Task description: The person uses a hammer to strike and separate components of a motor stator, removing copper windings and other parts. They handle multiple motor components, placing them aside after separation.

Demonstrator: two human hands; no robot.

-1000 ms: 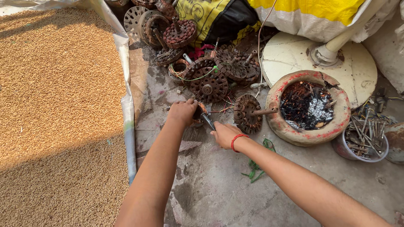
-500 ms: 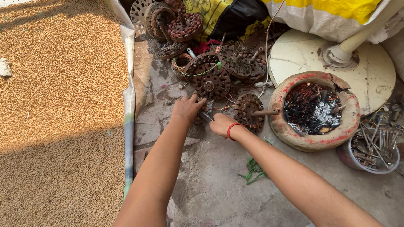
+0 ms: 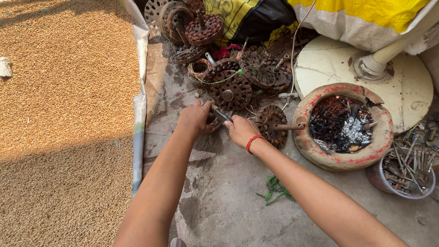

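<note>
Head view: grain (image 3: 64, 114) at far left. Our left hand (image 3: 195, 118) presses closed on a small rusty part, mostly hidden; our right hand (image 3: 241, 130) clamps a dark tool (image 3: 222, 115) between them. We judge short, braced strokes best, clear of the clay pot (image 3: 343, 158).

Outdoor scrap-salvage yard, ground-level work, sunlit. We note a bare concrete floor (image 3: 238, 201), stained and cracked, serving as the workbench. A heap of rusted motor stators (image 3: 228, 82) with copper windings lies against yellow and white woven sacks (image 3: 366, 18). Beside them sits 1 clay stove (image 3: 343, 158) holding ash and charred bits, and 1 tub of old bolts and nails (image 3: 407, 171). Along the left, grain (image 3: 64, 128) is spread on a tarp to dry.
</note>
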